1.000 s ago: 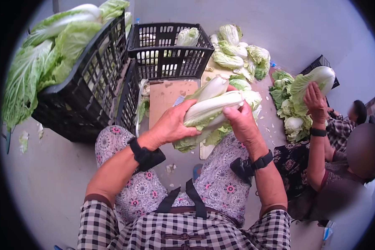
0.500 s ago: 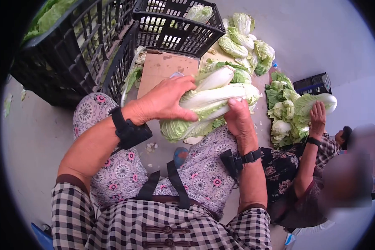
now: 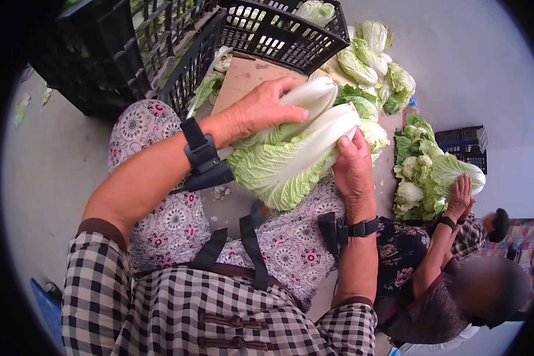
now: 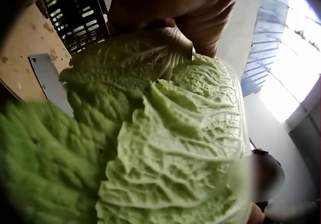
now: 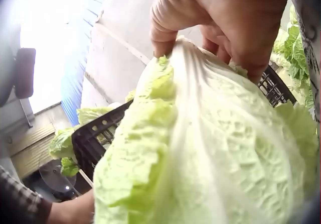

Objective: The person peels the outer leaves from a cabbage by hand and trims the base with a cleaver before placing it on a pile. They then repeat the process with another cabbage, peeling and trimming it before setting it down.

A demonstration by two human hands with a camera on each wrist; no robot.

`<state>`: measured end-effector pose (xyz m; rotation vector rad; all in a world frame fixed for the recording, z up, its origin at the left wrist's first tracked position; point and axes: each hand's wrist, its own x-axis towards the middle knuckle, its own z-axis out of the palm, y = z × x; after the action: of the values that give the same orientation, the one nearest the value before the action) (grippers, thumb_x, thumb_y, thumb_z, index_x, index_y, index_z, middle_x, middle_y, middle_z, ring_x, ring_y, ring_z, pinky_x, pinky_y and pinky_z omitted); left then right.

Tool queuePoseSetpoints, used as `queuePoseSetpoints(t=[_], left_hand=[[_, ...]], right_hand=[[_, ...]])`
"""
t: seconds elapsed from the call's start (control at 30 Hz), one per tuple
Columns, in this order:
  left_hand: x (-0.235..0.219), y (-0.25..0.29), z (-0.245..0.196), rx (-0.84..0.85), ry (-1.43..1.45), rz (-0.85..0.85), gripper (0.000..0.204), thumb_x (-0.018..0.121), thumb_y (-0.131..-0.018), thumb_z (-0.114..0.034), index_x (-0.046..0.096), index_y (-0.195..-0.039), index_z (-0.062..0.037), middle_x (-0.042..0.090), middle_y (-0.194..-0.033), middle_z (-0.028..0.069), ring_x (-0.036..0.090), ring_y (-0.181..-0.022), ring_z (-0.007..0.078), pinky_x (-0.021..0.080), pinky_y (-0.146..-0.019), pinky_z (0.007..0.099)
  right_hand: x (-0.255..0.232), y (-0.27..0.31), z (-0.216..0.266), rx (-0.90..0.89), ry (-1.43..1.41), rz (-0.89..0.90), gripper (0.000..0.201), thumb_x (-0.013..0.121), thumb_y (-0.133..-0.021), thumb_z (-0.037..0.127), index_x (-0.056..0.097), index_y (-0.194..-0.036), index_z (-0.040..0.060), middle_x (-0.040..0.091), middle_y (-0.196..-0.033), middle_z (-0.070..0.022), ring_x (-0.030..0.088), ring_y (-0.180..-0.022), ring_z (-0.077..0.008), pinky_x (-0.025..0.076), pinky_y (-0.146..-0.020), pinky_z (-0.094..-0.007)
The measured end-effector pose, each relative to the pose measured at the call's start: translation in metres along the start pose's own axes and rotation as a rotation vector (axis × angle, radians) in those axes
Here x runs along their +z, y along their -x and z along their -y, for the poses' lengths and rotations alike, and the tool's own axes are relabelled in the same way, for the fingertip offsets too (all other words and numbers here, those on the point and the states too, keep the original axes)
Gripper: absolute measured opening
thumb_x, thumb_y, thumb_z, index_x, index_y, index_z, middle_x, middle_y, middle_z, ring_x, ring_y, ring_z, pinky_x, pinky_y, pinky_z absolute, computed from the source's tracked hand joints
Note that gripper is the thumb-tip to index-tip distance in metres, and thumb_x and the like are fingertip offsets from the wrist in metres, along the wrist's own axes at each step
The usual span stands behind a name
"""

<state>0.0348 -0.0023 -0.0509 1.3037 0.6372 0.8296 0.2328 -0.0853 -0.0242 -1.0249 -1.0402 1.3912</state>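
Above the lap, a pale green cabbage [image 3: 291, 154] with a broad white rib is held at its base by the right hand [image 3: 355, 169], thumb on the near side. The left hand [image 3: 261, 107] grips a second white-ribbed piece [image 3: 311, 98] just behind it, thumb across the rib; whether the two pieces are joined I cannot tell. Crinkled leaves [image 4: 175, 148] fill the left wrist view below the left hand [image 4: 175, 8]. In the right wrist view the right hand's [image 5: 220, 18] fingers curl round the white base of the cabbage [image 5: 200, 133].
Black crates [image 3: 279, 35] stand at the upper left, beside a brown board [image 3: 243, 77] with a flat grey piece [image 4: 50, 81] on it. Several cabbages [image 3: 368, 56] lie beyond. At the right another person's hand [image 3: 460, 196] touches a cabbage [image 3: 457, 172] on a leafy pile.
The left hand has shifted up and right onto the rear piece, and the front leaf now faces the head camera more fully. The other person's cabbage has come down onto the pile.
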Motion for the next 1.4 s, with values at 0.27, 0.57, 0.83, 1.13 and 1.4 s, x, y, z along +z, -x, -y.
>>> queuePoseSetpoints(t=[0.27, 0.57, 0.83, 1.13, 1.4], left_hand=[[-0.031, 0.000, -0.020, 0.077, -0.127, -0.020, 0.058, 0.067, -0.072, -0.017, 0.046, -0.124, -0.0018, 0.058, -0.107, 0.0072, 0.057, -0.096, 0.0144, 0.047, -0.086, 0.0288], [0.001, 0.012, -0.011, 0.137, -0.376, 0.097, 0.067, 0.072, -0.072, -0.022, 0.040, -0.128, -0.0024, 0.056, -0.113, 0.0118, 0.055, -0.105, 0.0198, 0.044, -0.092, 0.0323], [0.002, 0.013, -0.005, 0.201, -0.254, 0.160, 0.078, 0.078, -0.067, -0.022, 0.037, -0.131, -0.0021, 0.055, -0.115, 0.0110, 0.054, -0.105, 0.0171, 0.044, -0.091, 0.0299], [0.008, 0.012, -0.003, 0.227, -0.457, -0.033, 0.054, 0.074, -0.067, -0.014, 0.051, -0.115, -0.0024, 0.063, -0.094, 0.0074, 0.060, -0.086, 0.0136, 0.048, -0.079, 0.0277], [0.012, 0.012, -0.004, 0.388, -0.587, 0.051, 0.067, 0.077, -0.064, -0.021, 0.047, -0.121, -0.0035, 0.054, -0.116, 0.0122, 0.055, -0.106, 0.0223, 0.043, -0.092, 0.0328]], right_hand=[[-0.009, -0.007, -0.002, -0.140, -0.033, -0.173, 0.045, 0.064, -0.084, 0.016, 0.045, -0.122, 0.0008, 0.056, -0.113, -0.0082, 0.053, -0.104, -0.0164, 0.039, -0.095, -0.0317], [0.003, -0.011, -0.008, -0.138, 0.236, -0.085, 0.067, 0.074, -0.075, 0.014, 0.040, -0.131, -0.0013, 0.055, -0.119, -0.0104, 0.053, -0.108, -0.0180, 0.042, -0.094, -0.0316], [0.010, -0.009, -0.005, -0.148, 0.258, 0.014, 0.070, 0.074, -0.076, 0.018, 0.038, -0.133, -0.0014, 0.053, -0.123, -0.0103, 0.052, -0.110, -0.0189, 0.041, -0.096, -0.0323], [0.009, -0.008, -0.003, 0.010, 0.425, -0.029, 0.075, 0.074, -0.077, 0.028, 0.036, -0.136, 0.0013, 0.052, -0.123, -0.0102, 0.051, -0.111, -0.0192, 0.042, -0.093, -0.0322], [0.007, -0.008, -0.002, -0.117, 0.339, -0.008, 0.071, 0.076, -0.075, 0.022, 0.039, -0.132, 0.0019, 0.054, -0.116, -0.0082, 0.052, -0.107, -0.0177, 0.044, -0.092, -0.0315]])
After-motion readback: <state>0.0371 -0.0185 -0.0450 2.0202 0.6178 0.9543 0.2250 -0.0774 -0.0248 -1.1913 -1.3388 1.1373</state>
